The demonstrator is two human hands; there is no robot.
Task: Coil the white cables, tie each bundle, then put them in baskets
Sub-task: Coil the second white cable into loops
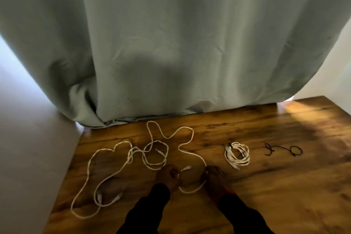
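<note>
Loose white cables [152, 150] sprawl over the left and middle of the wooden table [284, 186]. One of them runs to my hands, which are near the front. My left hand [168, 176] pinches this cable close to its plug end [186, 168]. My right hand [214, 178] grips the same cable, and a short loop [190, 191] hangs between the two hands. Another loose cable [89, 182] lies at the left, its two plugs near the front. To the right lies a coiled, tied white bundle [237, 155].
Two black ties [283, 150] lie on the table right of the coiled bundle. A grey-green curtain [171, 53] hangs down to the table's back edge. The table's left edge runs beside a pale wall. No basket is in view.
</note>
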